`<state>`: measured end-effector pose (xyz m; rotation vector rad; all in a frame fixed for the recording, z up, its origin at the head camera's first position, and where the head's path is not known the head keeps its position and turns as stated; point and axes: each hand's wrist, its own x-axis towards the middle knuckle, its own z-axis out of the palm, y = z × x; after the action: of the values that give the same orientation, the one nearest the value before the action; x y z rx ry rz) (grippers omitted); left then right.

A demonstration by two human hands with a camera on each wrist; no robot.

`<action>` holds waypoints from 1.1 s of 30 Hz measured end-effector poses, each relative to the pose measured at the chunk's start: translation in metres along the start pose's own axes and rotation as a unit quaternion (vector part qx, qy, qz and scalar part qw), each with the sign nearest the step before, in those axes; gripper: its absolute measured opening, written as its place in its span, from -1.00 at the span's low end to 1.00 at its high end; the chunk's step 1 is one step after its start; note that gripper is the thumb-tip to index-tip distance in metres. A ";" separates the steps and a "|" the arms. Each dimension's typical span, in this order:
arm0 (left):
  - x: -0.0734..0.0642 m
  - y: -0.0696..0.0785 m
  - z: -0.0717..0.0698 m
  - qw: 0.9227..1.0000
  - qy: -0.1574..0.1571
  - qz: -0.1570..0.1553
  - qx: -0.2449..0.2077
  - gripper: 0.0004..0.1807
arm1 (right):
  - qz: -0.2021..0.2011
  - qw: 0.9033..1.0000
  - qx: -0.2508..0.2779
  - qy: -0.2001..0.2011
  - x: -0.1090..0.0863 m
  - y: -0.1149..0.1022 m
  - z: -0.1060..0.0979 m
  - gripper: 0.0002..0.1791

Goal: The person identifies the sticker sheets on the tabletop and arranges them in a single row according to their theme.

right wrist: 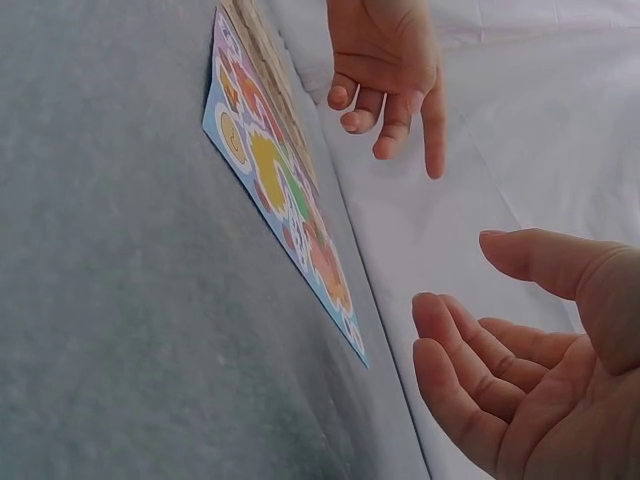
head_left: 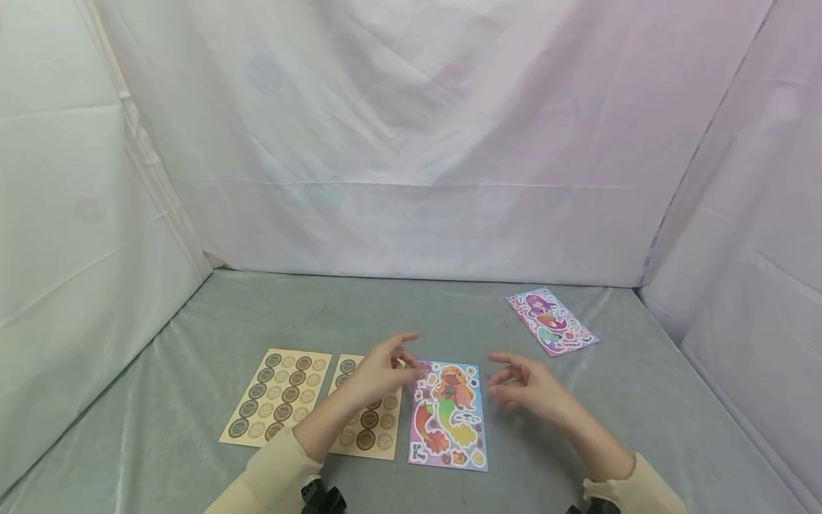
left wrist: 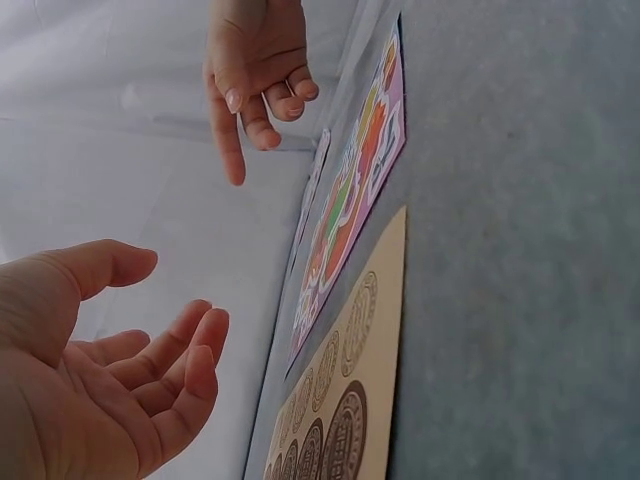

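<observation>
1. Toward the near side of the tabletop (head_left: 449, 314), we see the bright sheet (head_left: 449, 415) lying flat. The right tan sheet (head_left: 367, 428) is just beside it, a narrow gap between; the left tan sheet (head_left: 279, 392) completes the row, toward the left edge.
2. Our left hand (head_left: 383, 371) hangs over the right tan sheet, fingers loosely bent, thumb apart from them, gripping nothing.
3. Our right hand (head_left: 529, 389) hovers just right of the bright sheet, its thumb and fingers also apart and holding nothing.
4. Near the back right corner lies the far sheet (head_left: 552, 323), askew to the back edge.
5. We judge the step in hand to be lining up sheets. The next move probably calls for our right hand to reach out and pinch the far sheet's thin edge.
</observation>
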<state>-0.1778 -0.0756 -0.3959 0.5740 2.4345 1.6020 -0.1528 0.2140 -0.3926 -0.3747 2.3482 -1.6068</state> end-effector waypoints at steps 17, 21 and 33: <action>0.014 0.009 0.006 0.997 -0.002 0.013 -0.074 -0.34 | 0.008 0.998 -0.035 0.050 -0.002 -0.003 -0.022 -0.37; 0.017 0.010 0.008 0.996 0.001 0.023 -0.091 -0.34 | 0.018 0.997 -0.045 0.060 -0.003 -0.003 -0.027 -0.37; 0.030 0.010 0.017 0.995 0.018 0.024 -0.098 -0.40 | 0.019 0.995 -0.052 0.085 -0.005 -0.005 -0.042 -0.39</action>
<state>-0.1972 -0.0453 -0.3922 0.5803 2.2670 1.8591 -0.1637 0.2506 -0.3731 -0.2218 2.5553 -1.5594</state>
